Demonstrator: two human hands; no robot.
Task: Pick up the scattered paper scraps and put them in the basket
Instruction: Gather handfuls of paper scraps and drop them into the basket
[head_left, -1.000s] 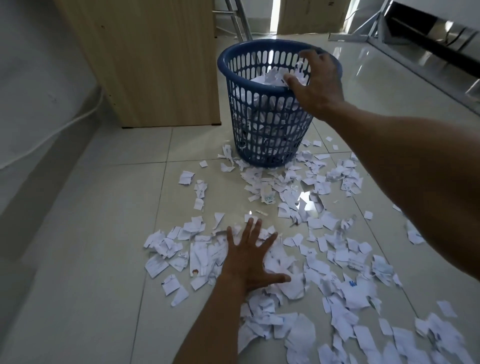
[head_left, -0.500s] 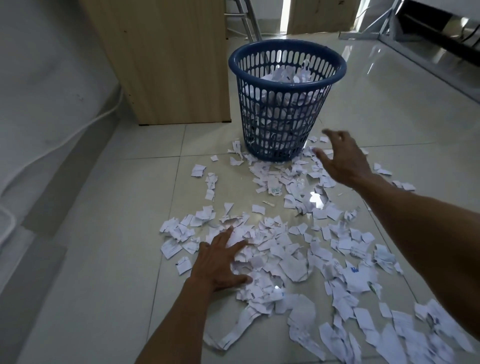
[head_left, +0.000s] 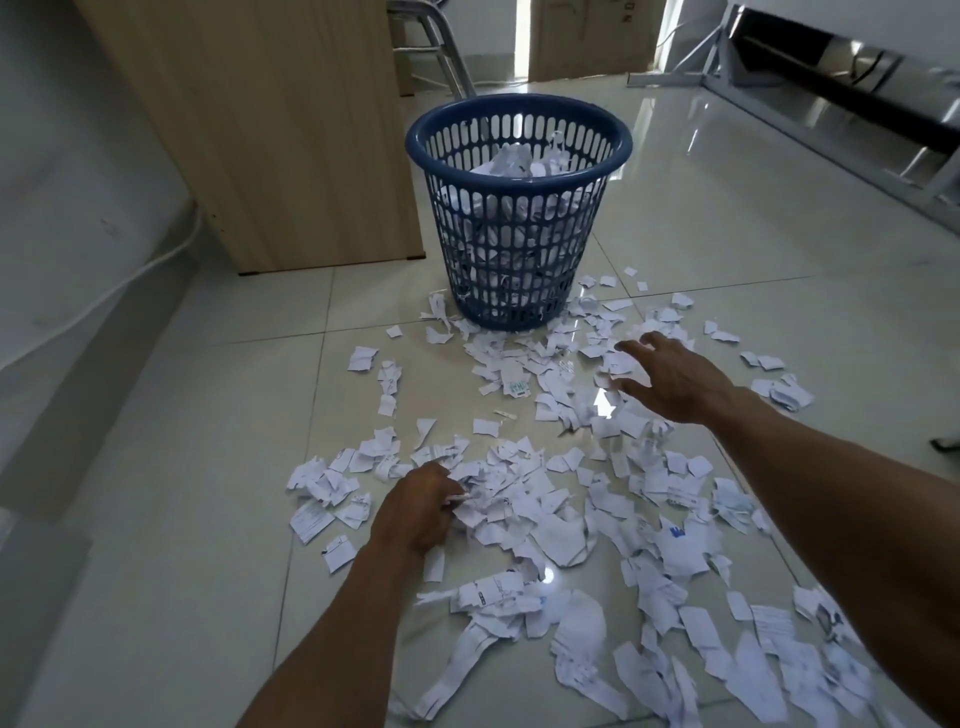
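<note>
White paper scraps lie scattered over the tiled floor from the foot of the blue slotted basket toward me. The basket stands upright and holds a heap of scraps nearly to its rim. My left hand is down in the pile at centre-left, its fingers curled round a bunch of scraps. My right hand hovers low over the scraps right of the basket's foot, fingers spread and holding nothing.
A light wooden cabinet stands just left of the basket. A white cable runs along the wall at left. A metal frame lies at the back right, and ladder legs rise behind the basket.
My right hand left the basket rim and came down over the scraps on the right. My left hand went from flat on the pile to fingers curled, gathering scraps.
</note>
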